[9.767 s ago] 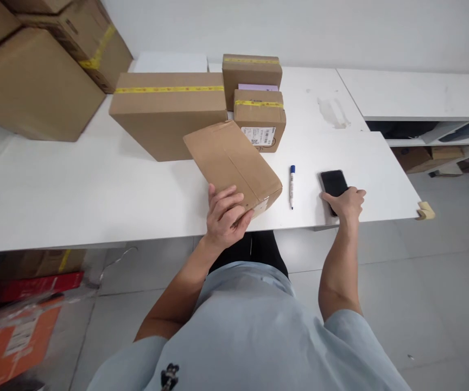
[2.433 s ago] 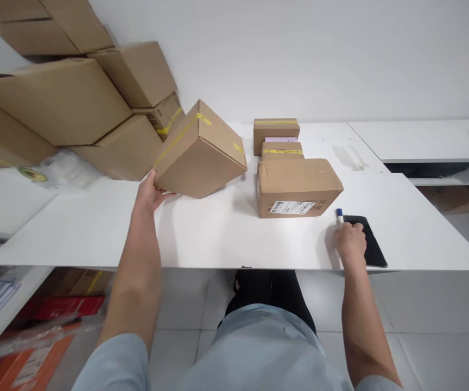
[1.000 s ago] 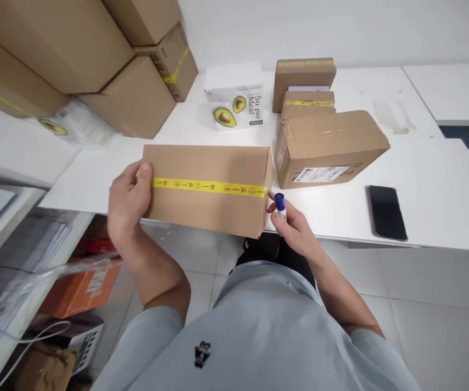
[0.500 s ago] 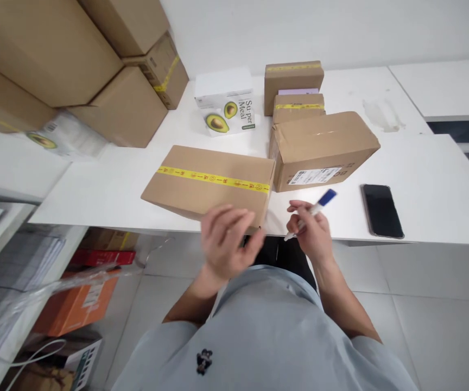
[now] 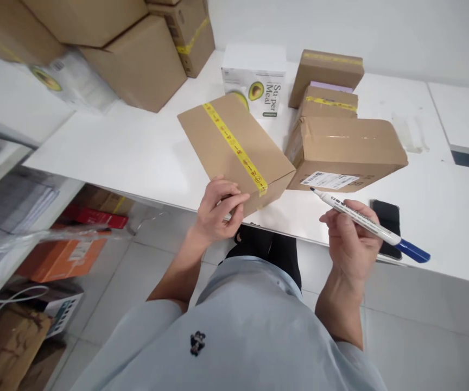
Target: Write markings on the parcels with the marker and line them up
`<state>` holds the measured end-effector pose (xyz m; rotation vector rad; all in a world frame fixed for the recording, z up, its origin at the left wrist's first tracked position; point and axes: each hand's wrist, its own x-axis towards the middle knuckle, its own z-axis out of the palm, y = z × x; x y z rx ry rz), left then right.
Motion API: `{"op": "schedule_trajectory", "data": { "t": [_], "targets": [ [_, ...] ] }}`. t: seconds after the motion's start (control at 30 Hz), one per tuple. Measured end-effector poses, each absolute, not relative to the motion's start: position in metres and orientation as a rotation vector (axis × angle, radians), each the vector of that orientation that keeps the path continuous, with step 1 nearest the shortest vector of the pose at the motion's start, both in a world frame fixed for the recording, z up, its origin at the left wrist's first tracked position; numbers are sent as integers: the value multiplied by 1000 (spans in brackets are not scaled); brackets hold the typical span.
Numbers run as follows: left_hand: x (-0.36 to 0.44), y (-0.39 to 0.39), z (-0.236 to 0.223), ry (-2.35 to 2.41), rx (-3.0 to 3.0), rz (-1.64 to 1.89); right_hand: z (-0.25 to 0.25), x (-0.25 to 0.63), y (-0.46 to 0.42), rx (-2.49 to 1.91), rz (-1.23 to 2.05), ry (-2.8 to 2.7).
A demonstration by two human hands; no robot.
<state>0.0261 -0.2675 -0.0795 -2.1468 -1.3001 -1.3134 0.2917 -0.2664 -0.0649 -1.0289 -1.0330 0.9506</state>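
A cardboard box (image 5: 246,136) with yellow printed tape lies at an angle on the white table, close to the front edge. My left hand (image 5: 221,209) is at its near side, fingers curled against the lower edge and thumb side by the corner. In my right hand (image 5: 352,239) is a white marker (image 5: 356,217), gripped between thumb and fingers. Its dark tip is bare and points up and left; the blue cap sits on the rear end. The marker is apart from the taped box.
A larger box (image 5: 348,141) with a white label stands right of the taped box, with smaller boxes (image 5: 328,70) behind. A white avocado-print carton (image 5: 254,70) stands at the back. A phone (image 5: 387,217) lies partly behind my right hand. Stacked boxes (image 5: 140,65) fill the left.
The taped box has turned clockwise, its near corner now toward me. My left hand has closed at its edge. The marker has swung round in my right hand, tip now up and left.
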Motion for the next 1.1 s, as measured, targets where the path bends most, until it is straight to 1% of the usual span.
{"op": "schedule_trajectory", "data": {
  "t": [0.17, 0.33, 0.57, 0.73, 0.8, 0.97, 1.1],
  "targets": [
    [27, -261, -85, -1205, -2066, -1472, -57, 269, -250, -836, 910, -1098],
    [19, -244, -90, -1226, -2077, -1563, -42, 241, -226, -596, 865, -1215],
    [14, -237, -86, -1150, -2013, -1657, -31, 205, -193, -559, 976, -1575],
    [20, -236, -88, -1120, -1966, -1604, -32, 195, -183, -591, 1054, -1664],
    [21, -235, -90, -1124, -1946, -1590, -33, 195, -182, -624, 995, -1702],
    [22, -233, -91, -1111, -1904, -1630, -41, 194, -183, -618, 653, -1855],
    [23, -233, -91, -1114, -1898, -1644, -46, 192, -183, -591, 488, -1892]
  ]
}}
